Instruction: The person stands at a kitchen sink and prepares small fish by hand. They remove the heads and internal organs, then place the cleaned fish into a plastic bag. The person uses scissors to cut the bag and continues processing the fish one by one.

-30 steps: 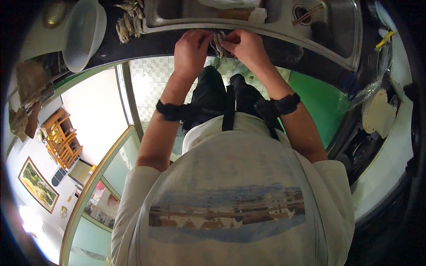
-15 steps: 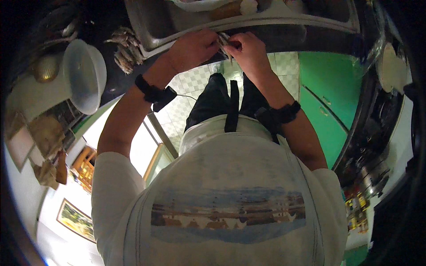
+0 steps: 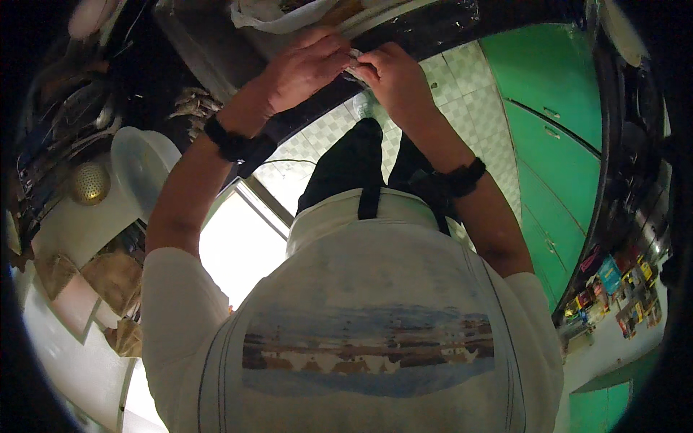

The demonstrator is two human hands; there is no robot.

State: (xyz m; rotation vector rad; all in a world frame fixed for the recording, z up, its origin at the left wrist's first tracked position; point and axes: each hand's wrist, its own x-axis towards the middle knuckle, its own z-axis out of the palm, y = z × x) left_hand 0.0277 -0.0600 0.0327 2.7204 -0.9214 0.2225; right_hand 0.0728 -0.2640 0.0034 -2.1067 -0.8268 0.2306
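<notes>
My left hand [image 3: 307, 68] and my right hand [image 3: 393, 79] meet over the front edge of the sink counter, fingers pinched together. Between them is a small, slender, pale grey piece [image 3: 354, 65], held by both hands. It may be a small fish or a shrimp; the fingers cover most of it. A pile of similar greyish-brown pieces [image 3: 193, 107] lies on the dark counter left of the sink, partly behind my left forearm.
The sink [image 3: 206, 54] is ahead, with a whitish container [image 3: 289, 17] at its upper edge. A translucent bowl [image 3: 148, 162] stands on the left. Green cabinets [image 3: 552, 137] run along the right, with colourful packets [image 3: 613, 285] farther back. Pale tiles [image 3: 462, 97] cover the floor.
The view has turned, so sink, bowl and cabinets sit differently in the picture. Both hands still pinch the piece; my left hand now lies more over it.
</notes>
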